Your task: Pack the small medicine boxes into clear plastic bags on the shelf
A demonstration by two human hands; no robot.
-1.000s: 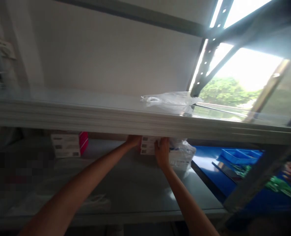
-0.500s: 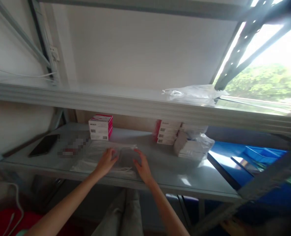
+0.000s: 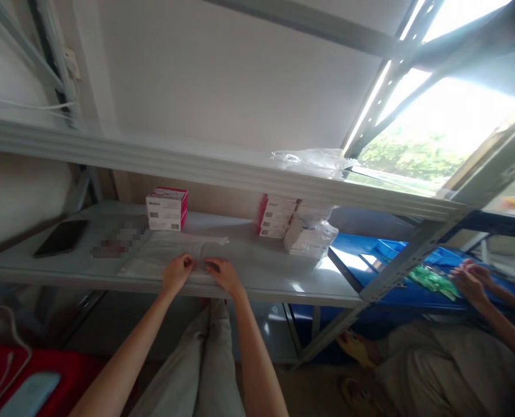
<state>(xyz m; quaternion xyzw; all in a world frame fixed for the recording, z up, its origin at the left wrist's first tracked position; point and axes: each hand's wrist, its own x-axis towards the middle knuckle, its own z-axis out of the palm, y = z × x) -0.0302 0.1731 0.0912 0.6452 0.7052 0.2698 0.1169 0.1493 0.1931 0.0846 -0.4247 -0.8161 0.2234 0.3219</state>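
A clear plastic bag lies flat on the grey shelf, near its front edge. My left hand rests over the bag's right part, thumb and fingers pinched together on the film. Close by on the right, my right hand has its fingers curled and pinched at the same bag near its opening end. A small gap separates the two hands. Behind the bag stand white and red boxes, stacked.
A dark phone lies at the shelf's left. More boxes stand at the back right, beside boxes in clear plastic. Another plastic bag lies on the upper shelf. At right, a co-worker's hands are near green items.
My hands have come closer together, and their fingers have closed onto the bag. The view has shifted right, bringing the co-worker's hands into sight.
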